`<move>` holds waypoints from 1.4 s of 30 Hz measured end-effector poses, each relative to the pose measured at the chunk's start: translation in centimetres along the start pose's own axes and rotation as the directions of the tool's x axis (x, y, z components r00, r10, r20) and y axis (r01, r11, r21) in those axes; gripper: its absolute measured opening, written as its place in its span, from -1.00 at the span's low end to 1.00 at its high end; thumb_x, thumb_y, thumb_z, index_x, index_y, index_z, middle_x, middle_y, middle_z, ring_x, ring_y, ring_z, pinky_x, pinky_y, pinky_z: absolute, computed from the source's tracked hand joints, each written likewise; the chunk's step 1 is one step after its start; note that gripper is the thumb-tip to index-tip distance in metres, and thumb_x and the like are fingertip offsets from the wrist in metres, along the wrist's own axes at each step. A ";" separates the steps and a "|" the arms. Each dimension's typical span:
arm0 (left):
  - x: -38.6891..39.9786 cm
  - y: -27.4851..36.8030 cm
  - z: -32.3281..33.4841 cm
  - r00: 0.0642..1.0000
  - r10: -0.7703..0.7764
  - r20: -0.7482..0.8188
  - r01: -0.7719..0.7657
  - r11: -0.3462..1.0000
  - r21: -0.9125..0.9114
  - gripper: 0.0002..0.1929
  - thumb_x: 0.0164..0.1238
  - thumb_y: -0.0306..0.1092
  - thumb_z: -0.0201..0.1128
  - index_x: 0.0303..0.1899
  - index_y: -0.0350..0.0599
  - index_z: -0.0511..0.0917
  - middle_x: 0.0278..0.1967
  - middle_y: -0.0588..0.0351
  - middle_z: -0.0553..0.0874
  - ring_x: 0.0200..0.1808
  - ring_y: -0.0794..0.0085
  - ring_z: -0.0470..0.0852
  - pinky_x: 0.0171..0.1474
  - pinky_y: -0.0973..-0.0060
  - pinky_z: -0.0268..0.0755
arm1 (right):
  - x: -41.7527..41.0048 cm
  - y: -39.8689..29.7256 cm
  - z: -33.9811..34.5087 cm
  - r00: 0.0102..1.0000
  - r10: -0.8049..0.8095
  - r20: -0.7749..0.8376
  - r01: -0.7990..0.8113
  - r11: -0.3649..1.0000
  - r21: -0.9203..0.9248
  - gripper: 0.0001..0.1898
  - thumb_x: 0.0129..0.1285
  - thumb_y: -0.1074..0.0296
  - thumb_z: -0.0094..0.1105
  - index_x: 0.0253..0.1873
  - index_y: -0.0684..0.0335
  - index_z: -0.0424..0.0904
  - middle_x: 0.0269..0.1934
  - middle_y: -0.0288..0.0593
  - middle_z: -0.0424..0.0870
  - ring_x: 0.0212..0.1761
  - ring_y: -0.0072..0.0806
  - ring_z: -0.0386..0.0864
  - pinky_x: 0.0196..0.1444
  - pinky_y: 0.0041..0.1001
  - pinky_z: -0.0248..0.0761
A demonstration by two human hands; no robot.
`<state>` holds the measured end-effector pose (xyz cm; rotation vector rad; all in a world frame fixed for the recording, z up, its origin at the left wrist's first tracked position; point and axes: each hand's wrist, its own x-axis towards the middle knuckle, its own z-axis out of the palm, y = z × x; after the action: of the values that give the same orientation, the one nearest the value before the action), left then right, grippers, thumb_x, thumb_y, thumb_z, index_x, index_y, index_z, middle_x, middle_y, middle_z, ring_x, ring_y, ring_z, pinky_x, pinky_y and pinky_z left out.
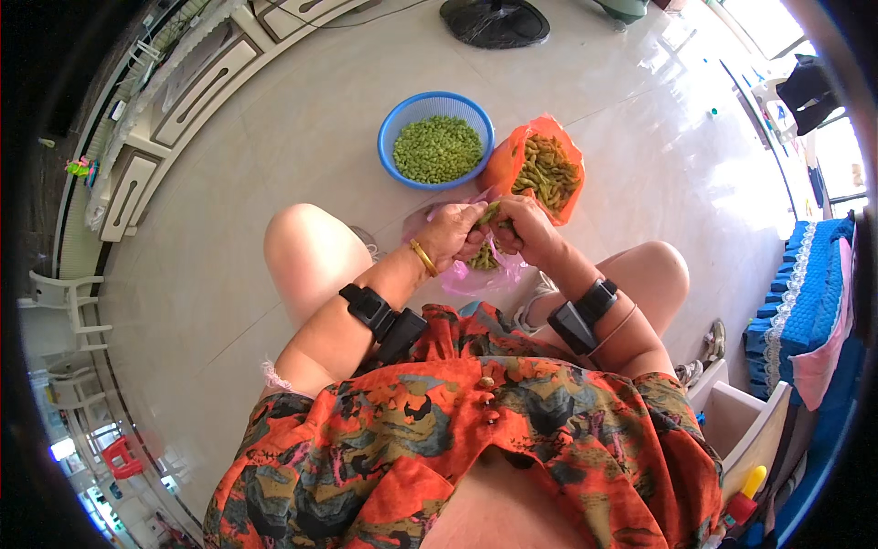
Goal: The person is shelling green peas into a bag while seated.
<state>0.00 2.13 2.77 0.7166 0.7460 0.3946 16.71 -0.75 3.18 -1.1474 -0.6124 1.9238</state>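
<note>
My left hand (447, 235) and my right hand (525, 230) meet in front of me, fingers curled. A green soybean pod (489, 213) is pinched between them. Under the hands lies a pink plastic bag (458, 280) with pods or husks (484, 258) in it, partly covered by my fingers. Just beyond, a blue plastic colander (385, 152) holds a heap of shelled green beans (437, 149). To its right an orange plastic bag (504, 163) gapes, full of unshelled pods (547, 171).
My bare knees (305, 250) flank the bags on the tiled floor (219, 274). A black stand base (495, 24) stands at the far side. Drawer cabinets (206, 89) line the left. At right are a blue quilted cover (799, 302) and an open drawer (737, 408).
</note>
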 end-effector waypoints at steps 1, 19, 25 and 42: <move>0.0 -0.2 0.0 1.000 -0.006 0.003 0.006 1.000 0.011 -0.70 0.42 -0.07 -0.03 -0.43 -0.04 0.37 -0.69 0.33 0.29 -0.75 0.69 0.14 -0.71 0.70 -0.04 | 0.0 0.2 -0.1 1.000 -0.003 -0.017 0.002 1.000 -0.023 -0.81 0.11 0.41 -0.08 -0.56 0.28 0.33 -0.75 -0.26 0.25 -0.83 -0.54 0.14 -0.79 -0.53 -0.01; 1.0 -0.9 0.5 0.995 -0.082 0.049 0.085 0.995 -0.053 -0.80 0.39 -0.21 0.04 -0.36 -0.09 0.41 -0.60 0.28 0.39 -0.70 0.68 0.26 -0.70 0.71 0.06 | 0.0 -1.4 -4.1 0.958 -0.153 -0.241 0.136 0.987 -0.088 -0.83 0.14 0.40 -0.01 -0.53 0.20 0.37 -0.76 -0.38 0.20 -0.82 -0.65 0.08 -0.79 -0.55 -0.11; 0.7 -0.7 0.6 0.994 -0.105 0.008 0.106 0.991 -0.082 -0.75 0.35 -0.13 0.11 -0.37 -0.10 0.46 -0.55 0.26 0.44 -0.66 0.65 0.33 -0.66 0.71 0.12 | 2.0 -1.9 -6.5 0.885 -0.121 -0.449 0.201 0.970 0.134 -0.81 0.27 0.33 -0.09 -0.07 0.17 0.44 -0.69 -0.42 0.22 -0.78 -0.67 0.05 -0.76 -0.60 -0.10; 1.0 -0.3 -0.9 0.980 0.116 -0.163 -0.109 0.993 0.053 -0.78 0.36 -0.16 0.07 -0.41 -0.04 0.45 -0.57 0.31 0.47 -0.65 0.68 0.36 -0.62 0.72 0.18 | 0.8 -1.1 -0.5 0.965 -0.206 -0.161 0.133 0.917 -0.375 -0.81 0.28 0.31 0.05 -0.30 0.29 0.58 -0.69 -0.41 0.37 -0.78 -0.75 0.19 -0.76 -0.68 -0.02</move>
<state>0.02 2.91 1.63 0.7759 0.8757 0.5473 17.40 0.48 3.33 -1.4422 -0.9516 1.5628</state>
